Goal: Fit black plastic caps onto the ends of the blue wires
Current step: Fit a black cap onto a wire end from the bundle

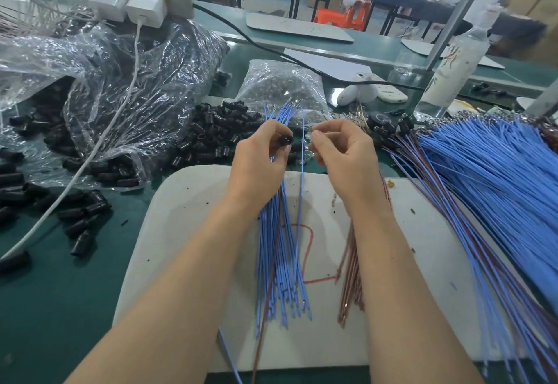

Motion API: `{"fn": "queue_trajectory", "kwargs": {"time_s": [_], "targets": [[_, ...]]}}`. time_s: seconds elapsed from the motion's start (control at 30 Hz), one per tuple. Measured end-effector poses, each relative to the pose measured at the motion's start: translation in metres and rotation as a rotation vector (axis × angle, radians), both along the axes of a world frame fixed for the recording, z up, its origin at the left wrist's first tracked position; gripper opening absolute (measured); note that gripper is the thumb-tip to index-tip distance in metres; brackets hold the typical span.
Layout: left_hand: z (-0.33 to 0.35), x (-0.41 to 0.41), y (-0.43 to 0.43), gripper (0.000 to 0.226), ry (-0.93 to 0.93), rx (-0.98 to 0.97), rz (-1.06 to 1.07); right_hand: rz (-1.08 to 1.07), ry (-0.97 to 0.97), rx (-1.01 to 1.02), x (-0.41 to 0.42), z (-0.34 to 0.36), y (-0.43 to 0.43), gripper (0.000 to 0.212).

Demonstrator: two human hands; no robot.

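Left hand [259, 157]: fingers curled around a bundle of blue wires [277, 248]; thumb and fingertips pinch one black cap [286, 140] at the far side of the hand.
Black cap: held up over the far edge of the white board [422, 263], open end facing right, just beside the wire ends.
Bundle of blue wires: runs from the left hand toward the near side and rests on the white board; the far ends fan out beyond the fingers.
Right hand [341, 154]: fingers curled, thumb and forefinger tips pressed close together. Whether they hold anything cannot be told.
Single blue wire [301, 202]: stands apart from the bundle, between the two hands, just left of the right fingertips.
Brown wires [350, 263]: lie on the board under the right wrist and extend toward the near side.
Loose caps [217, 130]: heaped on the green table [45, 308], far and left of the board.
Clear bag [120, 81]: lies at the far left, partly filled with black caps.
Wire stock [498, 172]: a large heap of blue wires, right of the board.
White cable [90, 157]: crosses the clear bag from far to near left.
Bottle [453, 66]: stands upright, far right.
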State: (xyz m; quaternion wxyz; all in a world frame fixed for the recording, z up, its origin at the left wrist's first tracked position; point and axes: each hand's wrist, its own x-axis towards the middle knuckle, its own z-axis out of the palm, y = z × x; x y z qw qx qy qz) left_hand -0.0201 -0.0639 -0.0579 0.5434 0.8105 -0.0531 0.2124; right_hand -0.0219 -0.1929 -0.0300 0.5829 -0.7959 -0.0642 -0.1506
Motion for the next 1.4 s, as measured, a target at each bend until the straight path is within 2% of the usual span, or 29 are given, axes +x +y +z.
{"fn": "queue_trajectory", "kwargs": {"time_s": [0.2, 0.47, 0.57, 0.67, 0.83, 0.97, 1.03, 1.1, 1.17, 1.27, 1.4], "targets": [[0.0, 0.0, 0.0, 0.019, 0.014, -0.015, -0.026, 0.036, -0.052, -0.053, -0.003, 0.002, 0.002, 0.008], [0.0, -0.001, 0.0, 0.021, 0.005, 0.015, -0.035, -0.056, -0.133, -0.16, 0.002, -0.002, -0.001, 0.011], [0.001, 0.0, 0.0, 0.019, -0.015, 0.016, -0.004, -0.206, -0.072, -0.23, 0.008, -0.006, -0.012, 0.013], [0.004, 0.001, 0.002, 0.025, -0.038, -0.048, 0.059, -0.255, 0.072, -0.339, 0.013, -0.013, -0.019, 0.022], [0.011, 0.003, 0.01, 0.034, 0.023, -0.315, 0.104, -0.178, 0.154, -0.482, 0.014, -0.018, -0.014, 0.04], [0.015, 0.005, 0.017, 0.022, 0.138, -0.535, 0.157, -0.125, 0.102, -0.604, 0.015, -0.021, -0.009, 0.043], [0.017, 0.007, 0.022, 0.026, 0.241, -0.743, 0.136, -0.132, 0.047, -0.63, 0.014, -0.023, -0.009, 0.039], [0.021, 0.008, 0.027, 0.024, 0.332, -1.041, 0.025, -0.164, 0.022, -0.625, 0.013, -0.025, -0.011, 0.035], [0.023, 0.007, 0.03, 0.023, 0.398, -1.234, -0.084, -0.207, 0.021, -0.615, 0.014, -0.027, -0.012, 0.033], [0.023, 0.006, 0.029, 0.024, 0.435, -1.311, -0.171, -0.216, 0.066, -0.648, 0.022, -0.027, -0.009, 0.038], [0.023, 0.005, 0.025, 0.023, 0.446, -1.304, -0.198, -0.096, 0.216, -0.805, 0.04, -0.026, 0.005, 0.049]]}}
